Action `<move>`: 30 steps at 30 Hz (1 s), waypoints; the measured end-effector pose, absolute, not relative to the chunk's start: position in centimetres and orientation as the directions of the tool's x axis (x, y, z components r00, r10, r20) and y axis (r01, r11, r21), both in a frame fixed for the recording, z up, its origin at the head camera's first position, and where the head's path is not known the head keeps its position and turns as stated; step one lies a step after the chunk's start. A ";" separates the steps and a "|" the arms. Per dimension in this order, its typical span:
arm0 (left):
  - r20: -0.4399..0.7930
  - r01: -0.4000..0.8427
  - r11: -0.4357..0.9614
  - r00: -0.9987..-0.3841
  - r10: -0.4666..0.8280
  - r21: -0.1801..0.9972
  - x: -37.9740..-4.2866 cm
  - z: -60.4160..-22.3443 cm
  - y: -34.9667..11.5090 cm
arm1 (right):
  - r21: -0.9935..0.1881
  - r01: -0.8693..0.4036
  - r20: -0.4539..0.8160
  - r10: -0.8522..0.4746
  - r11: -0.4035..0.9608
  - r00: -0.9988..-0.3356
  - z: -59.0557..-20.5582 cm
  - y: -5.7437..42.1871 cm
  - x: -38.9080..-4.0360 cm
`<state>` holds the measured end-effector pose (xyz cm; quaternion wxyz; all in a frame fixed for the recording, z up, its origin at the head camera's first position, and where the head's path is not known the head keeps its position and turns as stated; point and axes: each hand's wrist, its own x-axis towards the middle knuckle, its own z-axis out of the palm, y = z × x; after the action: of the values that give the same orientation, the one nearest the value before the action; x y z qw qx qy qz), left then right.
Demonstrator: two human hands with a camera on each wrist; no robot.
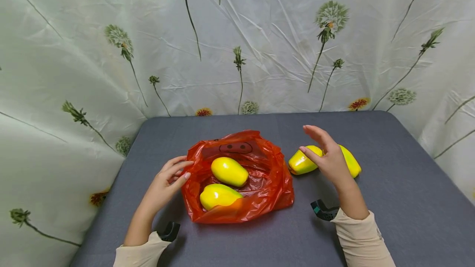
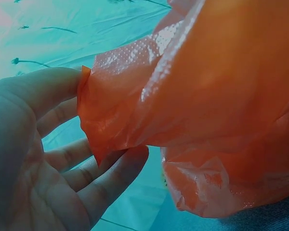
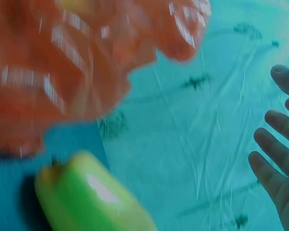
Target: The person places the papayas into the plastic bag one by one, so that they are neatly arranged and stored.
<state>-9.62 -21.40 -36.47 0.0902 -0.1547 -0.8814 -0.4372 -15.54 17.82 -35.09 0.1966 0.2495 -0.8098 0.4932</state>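
A red plastic bag (image 1: 267, 193) lies with its mouth open, showing a papaya (image 1: 229, 171) and a second papaya (image 1: 219, 196) inside. At the bag's left rim my left hand (image 1: 163, 184) holds the thin plastic edge between thumb and fingers; the left wrist view shows the bag's corner (image 2: 106, 115) within that hold. My right hand (image 1: 329, 160), thumb and fingers spread apart, hovers over two more yellow papayas, a nearer-left papaya (image 1: 305, 160) and a right papaya (image 1: 350, 162), which it partly hides. Nothing is in its grasp.
All of this lies on a grey cloth-covered table (image 1: 259, 246). Behind it hangs a pale curtain (image 1: 274, 44) printed with dandelions. Each wrist carries a black camera mount, such as the right mount (image 1: 323, 210).
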 end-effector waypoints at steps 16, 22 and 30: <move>0.289 0.346 0.565 -0.938 0.192 0.749 -9.6 -36.4 -21.2 | -0.779 -0.275 0.317 -0.024 0.563 -0.948 -38.8 25.5 -17.3; 0.290 0.350 0.559 -0.937 0.196 0.751 -9.6 -36.4 -21.2 | -0.806 -0.221 0.263 -0.002 0.549 -0.965 -40.6 26.8 -17.8; 0.282 0.343 0.557 -0.939 0.195 0.757 -9.6 -36.5 -21.2 | -0.830 -0.160 0.200 0.017 0.534 -0.980 -42.0 28.2 -18.0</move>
<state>-9.62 -21.18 -36.49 0.0830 -0.1530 -0.8783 -0.4453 -18.00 28.17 -42.05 0.0924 0.0410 -0.8709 0.4810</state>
